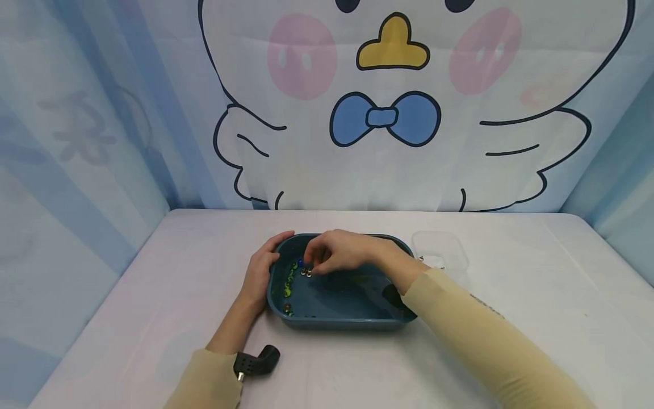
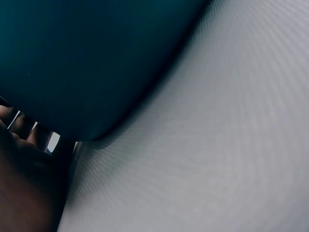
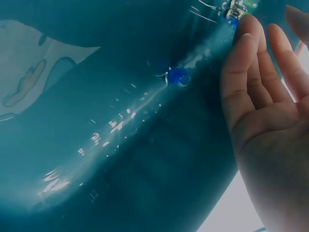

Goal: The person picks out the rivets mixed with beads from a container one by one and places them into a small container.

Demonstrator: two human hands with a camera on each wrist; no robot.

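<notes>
A dark teal basin (image 1: 332,325), with what looks like water in it, stands on the table. My left hand (image 1: 258,278) holds its left side, thumb at the rim; in the left wrist view, fingers (image 2: 21,125) show beyond the outer wall (image 2: 96,63). Inside the basin, my right hand (image 1: 339,251) reaches down with bent fingers. Its fingertips are beside small silvery beads (image 1: 306,273); whether any is pinched is hidden. Green beads (image 1: 288,284) line the basin's left side, with a brownish one (image 1: 286,307) nearer the front. A blue bead (image 3: 177,77) appears in the right wrist view.
A clear plastic container (image 1: 440,250) sits behind the basin's right end, with small bits in it. The white-covered table (image 1: 536,318) spreads around, and a printed cloth backdrop (image 1: 383,170) rises at its far edge. A black device (image 1: 258,360) is strapped to the left wrist.
</notes>
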